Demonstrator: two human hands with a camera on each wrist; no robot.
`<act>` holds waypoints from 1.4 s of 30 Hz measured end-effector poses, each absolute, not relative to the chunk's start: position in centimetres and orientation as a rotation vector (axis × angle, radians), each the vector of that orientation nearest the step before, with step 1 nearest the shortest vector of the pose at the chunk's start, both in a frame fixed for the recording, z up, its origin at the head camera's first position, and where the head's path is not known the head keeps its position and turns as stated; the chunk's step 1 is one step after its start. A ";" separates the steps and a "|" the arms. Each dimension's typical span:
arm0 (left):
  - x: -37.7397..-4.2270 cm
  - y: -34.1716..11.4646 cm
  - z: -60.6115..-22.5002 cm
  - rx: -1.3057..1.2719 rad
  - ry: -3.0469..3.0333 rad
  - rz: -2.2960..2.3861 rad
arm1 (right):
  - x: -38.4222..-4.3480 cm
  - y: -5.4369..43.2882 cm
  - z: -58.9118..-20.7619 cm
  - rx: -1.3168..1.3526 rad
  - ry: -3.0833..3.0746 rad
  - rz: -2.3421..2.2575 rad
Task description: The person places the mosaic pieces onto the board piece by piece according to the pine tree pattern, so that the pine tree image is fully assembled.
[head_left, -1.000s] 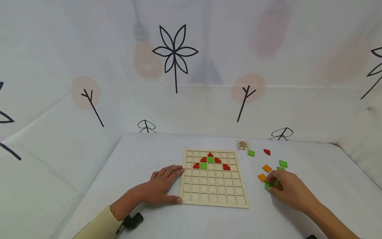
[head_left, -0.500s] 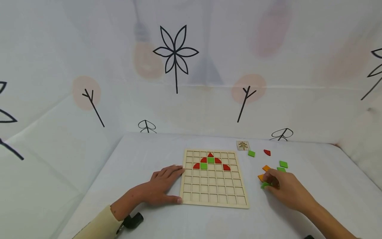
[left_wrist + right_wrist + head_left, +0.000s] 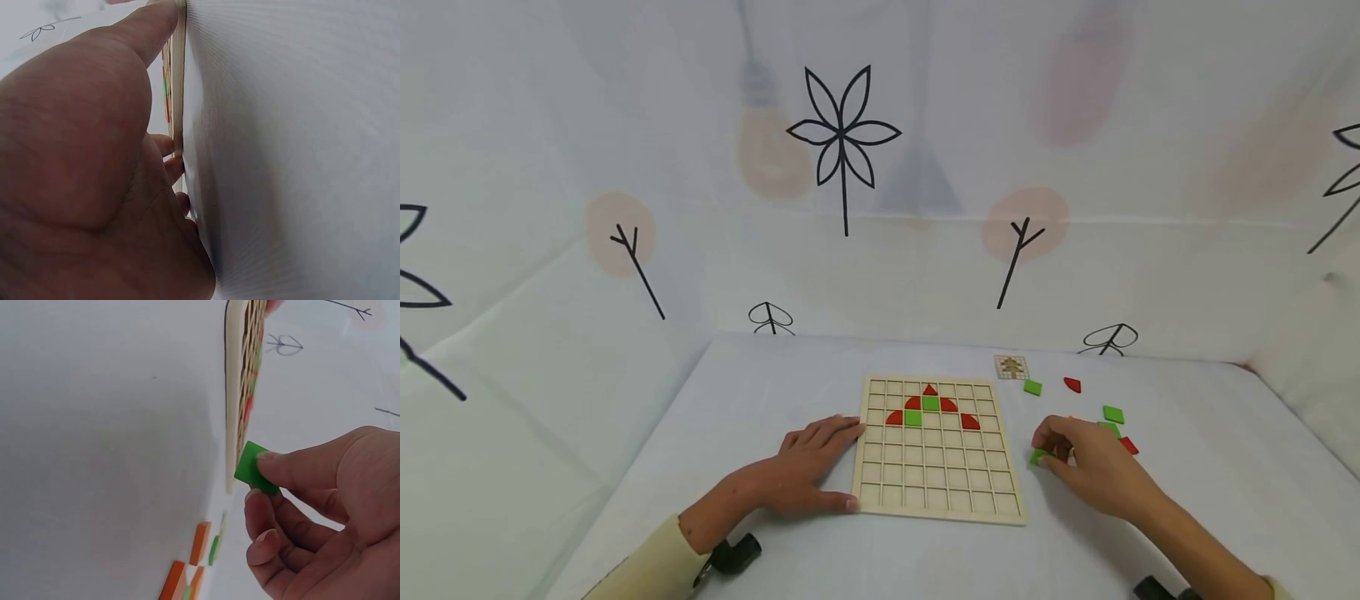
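Note:
A green square tile point(image 3: 1040, 457) is pinched between the thumb and fingers of my right hand point(image 3: 1097, 465), just right of a pale wooden grid board point(image 3: 943, 485). The right wrist view shows the same tile point(image 3: 250, 465) at the thumb tip, near the board's edge. My left hand point(image 3: 805, 477) rests on the table with fingers extended, fingertips and thumb touching the board's left edge. On the board's upper cells lie a red triangle point(image 3: 930, 390), several red quarter-round tiles point(image 3: 971, 422) and two green squares point(image 3: 931, 404).
A small card with a tree pattern point(image 3: 1012, 367) lies behind the loose tiles. Right of the board are a green tile point(image 3: 1033, 388), a red quarter-round point(image 3: 1072, 385) and more green tiles point(image 3: 1113, 414). Orange tiles point(image 3: 200, 542) are mostly hidden by my right hand in the head view.
My right hand has moved left from the loose tiles toward the board, carrying the green square tile. A red tile behind it has come into sight. My left hand stays in place.

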State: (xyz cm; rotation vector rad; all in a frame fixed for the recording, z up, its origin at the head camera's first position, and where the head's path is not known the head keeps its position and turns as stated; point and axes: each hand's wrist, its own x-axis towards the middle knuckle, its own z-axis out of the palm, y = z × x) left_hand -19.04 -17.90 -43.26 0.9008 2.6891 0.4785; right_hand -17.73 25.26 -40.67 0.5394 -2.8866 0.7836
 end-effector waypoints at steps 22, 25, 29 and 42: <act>-19.2 -18.1 -43.3 0.898 2.684 0.482 | -20.6 22.1 -39.7 0.608 -2.875 0.939; -19.1 -18.1 -43.2 0.890 2.684 0.476 | -21.3 21.5 -39.9 0.601 -2.881 0.967; -19.1 -18.1 -43.2 0.875 2.683 0.482 | -22.3 20.6 -40.1 0.602 -2.882 1.020; -19.2 -17.9 -43.4 0.879 2.685 0.481 | -24.6 18.2 -40.6 0.616 -2.898 1.069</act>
